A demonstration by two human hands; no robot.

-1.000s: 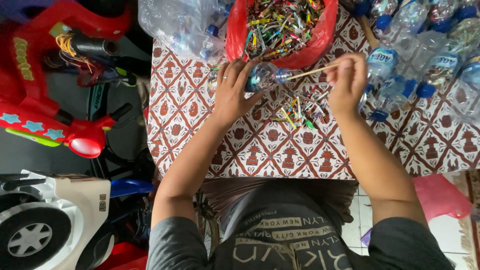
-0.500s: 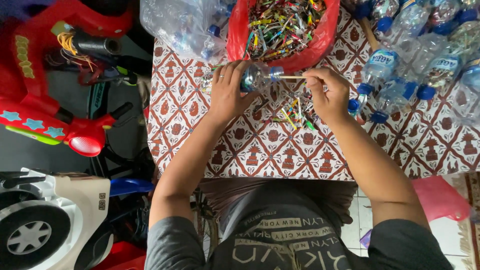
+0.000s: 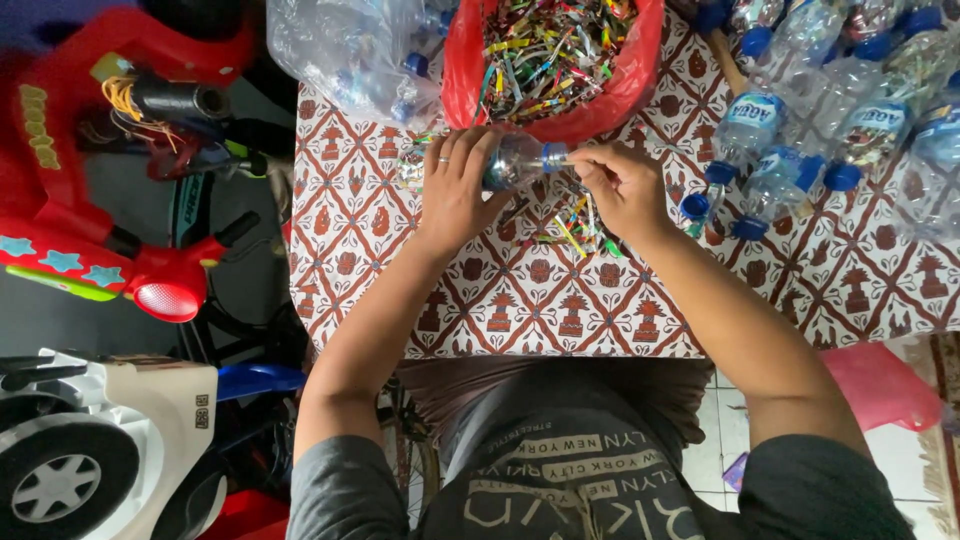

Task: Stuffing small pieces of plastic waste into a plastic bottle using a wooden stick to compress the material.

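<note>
My left hand (image 3: 455, 190) grips a clear plastic bottle (image 3: 515, 160) lying sideways above a patterned table (image 3: 400, 290), its blue-ringed neck pointing right. My right hand (image 3: 620, 185) is closed at the bottle's mouth, fingers pinched together; whatever thin thing it holds is hidden by the fingers. Loose coloured strips (image 3: 575, 230) lie on the cloth just under both hands. A red plastic bag (image 3: 600, 105) full of shredded coloured strips sits right behind the bottle.
Several clear bottles with blue caps (image 3: 790, 160) crowd the table's right side. A clear bag of bottles (image 3: 350, 60) sits at the back left. A red toy vehicle (image 3: 110, 200) and a white toy car (image 3: 90, 450) stand left of the table. A pink bag (image 3: 880, 385) lies at right.
My right hand has moved left, from about a stick's length away to right against the bottle's mouth. The thin stick seen between hand and bottle earlier no longer shows.
</note>
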